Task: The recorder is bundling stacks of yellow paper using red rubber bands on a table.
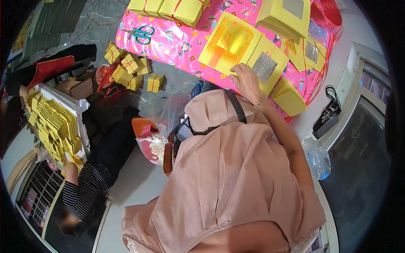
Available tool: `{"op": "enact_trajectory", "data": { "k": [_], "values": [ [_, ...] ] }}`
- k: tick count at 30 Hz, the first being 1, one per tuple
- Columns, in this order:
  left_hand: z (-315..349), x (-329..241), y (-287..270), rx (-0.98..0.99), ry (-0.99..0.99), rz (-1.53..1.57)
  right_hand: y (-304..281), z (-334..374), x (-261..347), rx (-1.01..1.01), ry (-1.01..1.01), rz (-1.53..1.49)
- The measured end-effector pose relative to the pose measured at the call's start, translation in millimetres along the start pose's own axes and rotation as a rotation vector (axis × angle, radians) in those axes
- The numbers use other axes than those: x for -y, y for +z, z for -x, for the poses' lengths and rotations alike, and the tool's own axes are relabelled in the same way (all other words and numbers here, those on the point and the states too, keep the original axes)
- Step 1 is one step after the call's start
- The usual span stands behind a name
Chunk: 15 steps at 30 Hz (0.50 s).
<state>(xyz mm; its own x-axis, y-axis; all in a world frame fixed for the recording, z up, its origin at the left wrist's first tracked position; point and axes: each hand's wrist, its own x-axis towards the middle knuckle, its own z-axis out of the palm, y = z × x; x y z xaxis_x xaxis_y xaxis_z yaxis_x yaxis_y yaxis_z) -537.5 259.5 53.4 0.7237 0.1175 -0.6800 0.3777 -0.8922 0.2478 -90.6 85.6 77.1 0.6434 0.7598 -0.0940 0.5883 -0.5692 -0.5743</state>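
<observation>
My right hand (247, 83) rests on the near side of yellow paper sheets, its fingers bent and a little apart. Just beyond its fingertips lies a yellow sheet with an orange border and gold foil square (232, 42). Beside it, partly under my wrist, is a stack of yellow paper with a silver foil square (264, 67). Both sit on a table with a shiny pink patterned cover (177, 48). My left hand is out of view.
Teal-handled scissors (143, 34) lie at the table's left. Tied yellow paper bundles (181, 10) and a thick stack (283, 19) stand farther back. Red string (327, 63) hangs at the right. Small bundles (130, 63) lie on the floor. Another person (90, 179) handles yellow paper at left.
</observation>
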Motion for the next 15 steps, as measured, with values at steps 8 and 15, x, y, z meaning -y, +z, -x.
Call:
{"op": "enact_trajectory", "data": {
  "k": [8, 15],
  "values": [
    [-4.0, 4.9, -13.3, -0.144, 0.019, -0.218, 24.0, -9.6, -1.2, -0.067, -0.022, 0.149],
    [-178.4, 10.8, -182.3, -0.101, -0.073, 0.101, 16.6, -14.0, -7.9, -0.077, 0.009, 0.092]
  ]
}}
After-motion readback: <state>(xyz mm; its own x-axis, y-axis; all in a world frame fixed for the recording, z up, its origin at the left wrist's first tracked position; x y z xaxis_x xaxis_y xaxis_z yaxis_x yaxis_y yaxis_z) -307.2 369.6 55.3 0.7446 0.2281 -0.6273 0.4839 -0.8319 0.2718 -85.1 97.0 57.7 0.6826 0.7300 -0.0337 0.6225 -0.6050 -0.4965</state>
